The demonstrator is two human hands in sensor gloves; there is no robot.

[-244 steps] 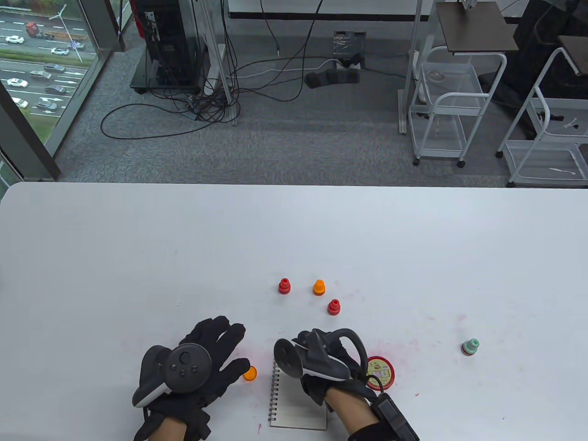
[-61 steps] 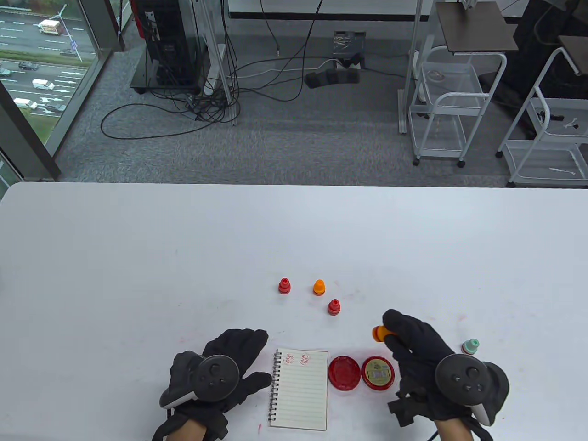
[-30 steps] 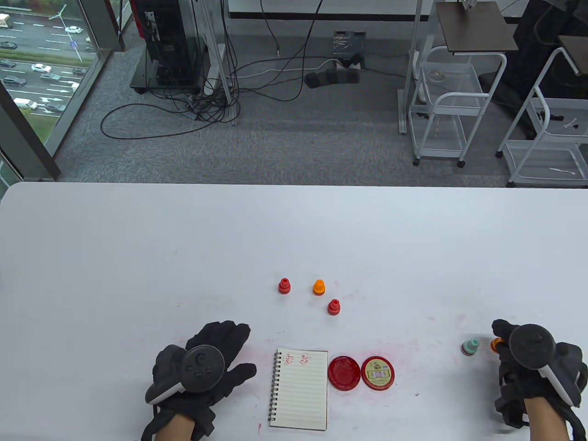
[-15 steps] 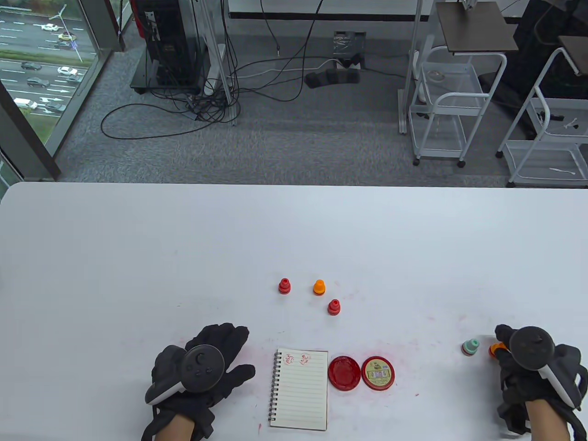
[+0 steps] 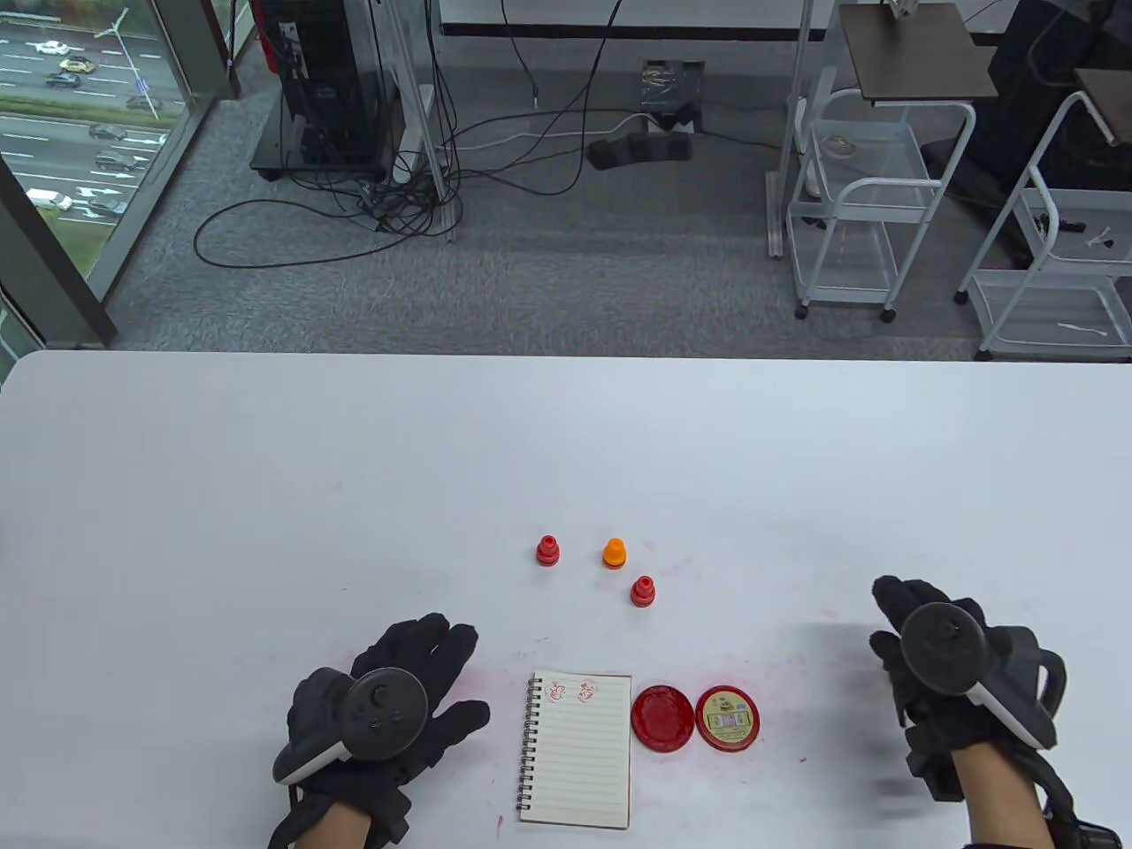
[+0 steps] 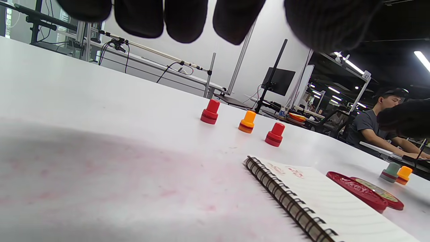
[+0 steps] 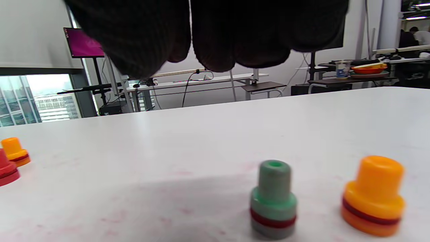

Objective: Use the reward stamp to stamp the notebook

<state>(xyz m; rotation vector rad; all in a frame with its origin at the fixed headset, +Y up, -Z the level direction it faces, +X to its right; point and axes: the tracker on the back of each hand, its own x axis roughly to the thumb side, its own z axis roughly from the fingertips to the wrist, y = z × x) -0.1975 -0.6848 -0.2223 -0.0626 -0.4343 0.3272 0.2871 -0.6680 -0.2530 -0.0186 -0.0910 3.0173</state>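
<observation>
Nearest you, the spiral notebook (image 5: 577, 750) lies flat on the white surface (image 5: 354, 460), with two red stamp prints at the top of its lined page. Your left hand (image 5: 380, 707) rests palm-down just left of it, fingers spread and holding nothing. Touching the notebook's right edge is the open red ink pad (image 5: 662, 717), and its lid (image 5: 728, 718) lies against the pad.

Your right hand (image 5: 951, 681) hovers well to the right, blurred in the table view; its grip looks loose and empty, as far as the blur allows. Under it, seen from the right wrist, the orange reward stamp (image 7: 373, 195) stands upright on the surface just beside a green stamp (image 7: 273, 199), the two apart and neither touched.

Farther out stand a red stamp (image 5: 547, 550), an orange stamp (image 5: 615, 554) and another red stamp (image 5: 643, 591), all upright.
</observation>
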